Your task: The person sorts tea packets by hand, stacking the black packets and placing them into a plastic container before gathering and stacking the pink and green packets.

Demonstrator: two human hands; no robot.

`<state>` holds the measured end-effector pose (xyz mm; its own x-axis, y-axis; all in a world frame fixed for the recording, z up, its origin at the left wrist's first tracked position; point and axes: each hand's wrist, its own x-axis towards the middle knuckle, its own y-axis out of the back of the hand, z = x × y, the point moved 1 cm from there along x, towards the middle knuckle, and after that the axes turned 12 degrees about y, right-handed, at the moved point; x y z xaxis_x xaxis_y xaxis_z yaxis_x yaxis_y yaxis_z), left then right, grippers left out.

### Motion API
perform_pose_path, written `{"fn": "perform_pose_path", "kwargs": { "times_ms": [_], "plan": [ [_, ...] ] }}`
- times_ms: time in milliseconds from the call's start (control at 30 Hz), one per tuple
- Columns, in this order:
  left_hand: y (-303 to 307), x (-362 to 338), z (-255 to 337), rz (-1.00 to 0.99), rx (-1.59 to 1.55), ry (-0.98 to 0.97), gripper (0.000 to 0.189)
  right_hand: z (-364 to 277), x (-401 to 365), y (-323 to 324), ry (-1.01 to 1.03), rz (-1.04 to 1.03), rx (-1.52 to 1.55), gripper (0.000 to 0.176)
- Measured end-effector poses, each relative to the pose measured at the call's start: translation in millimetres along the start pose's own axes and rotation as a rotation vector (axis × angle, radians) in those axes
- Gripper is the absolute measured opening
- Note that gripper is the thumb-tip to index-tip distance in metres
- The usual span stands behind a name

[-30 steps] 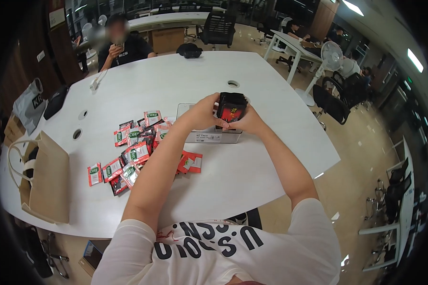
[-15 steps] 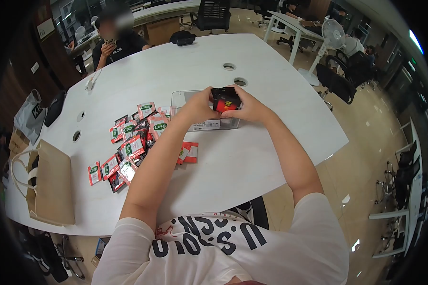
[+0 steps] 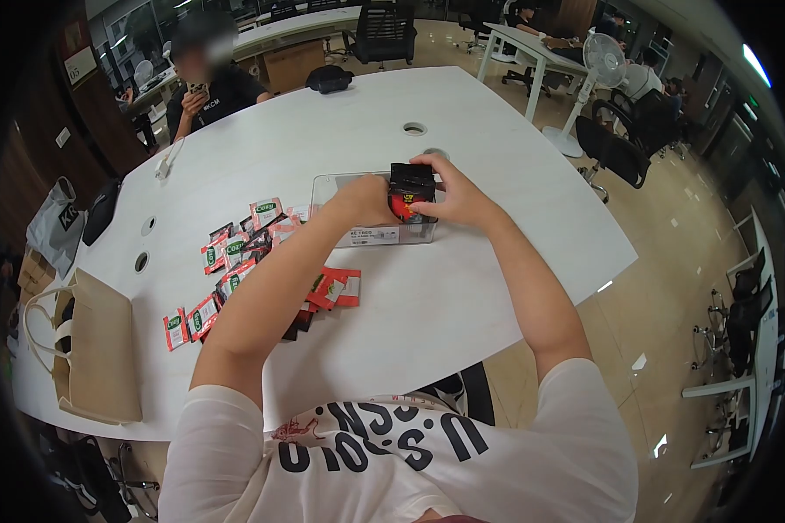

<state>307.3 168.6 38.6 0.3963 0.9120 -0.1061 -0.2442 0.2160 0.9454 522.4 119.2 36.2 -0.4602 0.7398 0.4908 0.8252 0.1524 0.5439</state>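
A clear plastic box [image 3: 323, 187] with a white label on its front stands on the white table. Black and red packets [image 3: 412, 185] stand upright at its right end. My right hand [image 3: 458, 196] is wrapped round their right side, thumb in front and fingers at the back. My left hand [image 3: 365, 200] reaches into the box at the packets' left side, its fingers hidden by the hand itself and the packets. Left of the box, partly behind my left forearm, lies a loose pile of red, white and black sachets [image 3: 234, 253], some marked Cozy.
A beige tote bag [image 3: 100, 349] stands at the table's left edge. A black pouch [image 3: 330, 79] lies at the far edge, near a seated person [image 3: 214, 100] holding a phone. A white cable [image 3: 167, 161] and round holes are on the tabletop. A fan [image 3: 604, 61] stands behind, right.
The packets between my hands have moved slightly down into the box's right end. My left hand has shifted lower, inside the box, and my left elbow has swung outward.
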Motion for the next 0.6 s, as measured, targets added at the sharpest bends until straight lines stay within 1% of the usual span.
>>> {"fn": "perform_pose_path", "kwargs": {
  "times_ms": [67, 167, 267, 367, 467, 567, 600],
  "plan": [
    [-2, 0, -4, 0.049, 0.018, -0.014, 0.059, 3, 1, 0, 0.033, -0.004, -0.015, 0.081],
    [7, -12, 6, 0.046, 0.117, 0.053, 0.06, 8, 0, -2, 0.048, 0.0, 0.007, 0.084],
    [8, -16, 8, 0.083, 0.07, 0.019, 0.06, 8, -1, -4, 0.063, 0.002, 0.005, 0.086],
    [-5, -2, -2, 0.1, 0.054, -0.043, 0.061, 13, 0, -6, 0.104, -0.018, -0.054, 0.086],
    [1, -6, 3, 0.061, 0.069, -0.062, 0.063, 12, 1, -7, 0.117, -0.041, -0.126, 0.084],
    [-5, 4, 2, 0.038, 0.294, -0.066, 0.061, 11, 1, -10, 0.102, -0.04, -0.15, 0.084],
    [-11, 8, -2, 0.09, 0.333, -0.102, 0.059, 11, 1, -10, 0.096, -0.037, -0.15, 0.084]
  ]
}}
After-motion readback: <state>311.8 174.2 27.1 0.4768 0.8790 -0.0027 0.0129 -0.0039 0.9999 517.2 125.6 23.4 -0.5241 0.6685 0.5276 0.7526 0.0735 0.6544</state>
